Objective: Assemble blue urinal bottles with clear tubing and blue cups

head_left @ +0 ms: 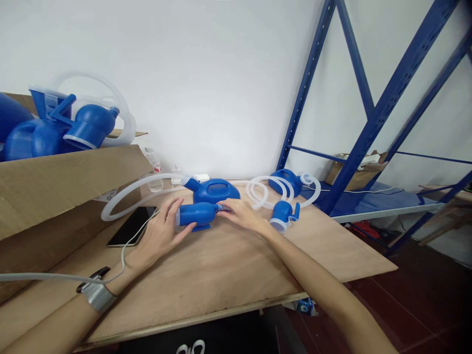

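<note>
Far left: open brown cardboard box, heaped with blue plastic vessels and loops of clear hose. In front of it, flat on the pale plywood tabletop, lies a black smartphone. Its white cable trails toward the left wrist, which wears a silver wristband.

Left hand: curled round the wide, white-rimmed end of a blue plastic funnel-shaped cylinder, thumb on the near side, fingers over the top. Gripping.

Cylinder position: on the tabletop, centre, straight ahead of the person. Long axis runs left to right, wide mouth to the left, narrow neck to the right. One hand sits at each end, and the left has the fuller hold.

Just behind it: a blue plastic jug with moulded handle. Contact between the two cannot be told. A translucent white hose arcs from the jug's spout leftward to the box.

Right hand: fingers extended, tips laid on the cylinder's narrow neck. Whether they pinch it shut cannot be told.

Further right, apart from both hands: a coiled white hose, a second blue jug and a small blue cup-shaped fitting.

Far right: blue steel shelving frame.
</note>
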A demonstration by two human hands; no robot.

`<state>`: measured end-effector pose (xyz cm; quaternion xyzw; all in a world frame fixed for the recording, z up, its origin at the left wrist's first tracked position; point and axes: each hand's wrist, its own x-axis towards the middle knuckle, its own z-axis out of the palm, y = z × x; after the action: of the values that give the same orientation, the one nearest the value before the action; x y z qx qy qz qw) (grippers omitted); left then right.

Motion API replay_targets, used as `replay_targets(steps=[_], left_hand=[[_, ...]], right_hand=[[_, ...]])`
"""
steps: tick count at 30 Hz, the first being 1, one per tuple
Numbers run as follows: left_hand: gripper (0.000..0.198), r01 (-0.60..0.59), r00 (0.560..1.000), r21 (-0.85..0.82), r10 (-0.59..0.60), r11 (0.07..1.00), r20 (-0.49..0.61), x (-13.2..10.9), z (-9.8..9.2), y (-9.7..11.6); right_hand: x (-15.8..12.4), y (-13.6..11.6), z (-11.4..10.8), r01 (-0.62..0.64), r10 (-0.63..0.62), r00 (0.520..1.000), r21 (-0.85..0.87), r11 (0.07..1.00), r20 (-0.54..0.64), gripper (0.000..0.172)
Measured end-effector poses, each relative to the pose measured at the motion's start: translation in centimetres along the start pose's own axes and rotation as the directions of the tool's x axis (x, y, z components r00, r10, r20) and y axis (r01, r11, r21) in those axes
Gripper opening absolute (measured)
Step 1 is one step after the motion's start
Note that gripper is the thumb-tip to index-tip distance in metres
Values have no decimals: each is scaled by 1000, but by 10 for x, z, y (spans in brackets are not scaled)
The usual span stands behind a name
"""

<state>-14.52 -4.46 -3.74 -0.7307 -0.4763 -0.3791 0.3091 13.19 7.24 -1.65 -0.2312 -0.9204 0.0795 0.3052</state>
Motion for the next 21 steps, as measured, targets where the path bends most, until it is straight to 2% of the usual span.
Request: replay_targets(steps=[3, 7, 11, 14, 15, 17, 18, 19, 20, 21], left_hand=[[75, 115, 989, -60, -108, 992, 100, -2, 1, -1], [55, 273, 948, -157, -237, 949, 214, 1, 6, 5], [55, 480, 867, -247, -411, 842, 284, 10, 23, 12], [72, 599, 793, -312, -491, 737, 362, 18, 40, 11], [81, 624, 774, -332, -501, 707, 387, 20, 45, 9], [102, 633, 766, -367, -485, 682, 421, 25, 55, 7], [111, 621, 774, -384, -458, 683, 437, 27, 60, 6], [118, 606, 783, -403, -424, 686, 455, 31, 65, 5], [122, 592, 789, -422, -387, 687, 478, 35, 70, 4], [123, 585, 787, -433, -351, 686, 507, 39, 75, 3]], right_hand=[[0, 0, 3, 82, -97, 995, -355, 931, -25, 34], [4, 2, 1, -2, -105, 982, -561, 828, -157, 30], [2, 8, -28, -142, 9, 979, -640, 755, -206, 38], [-13, 25, -67, -352, 213, 934, -636, 686, -288, 39], [-21, 34, -82, -424, 314, 905, -637, 644, -286, 41], [-38, 58, -109, -535, 533, 811, -673, 510, -241, 47], [-48, 71, -121, -584, 645, 732, -692, 425, -221, 53], [-57, 85, -132, -635, 744, 632, -696, 337, -216, 61], [-66, 99, -142, -669, 815, 538, -696, 259, -213, 70], [-74, 112, -150, -686, 855, 472, -699, 202, -215, 79]])
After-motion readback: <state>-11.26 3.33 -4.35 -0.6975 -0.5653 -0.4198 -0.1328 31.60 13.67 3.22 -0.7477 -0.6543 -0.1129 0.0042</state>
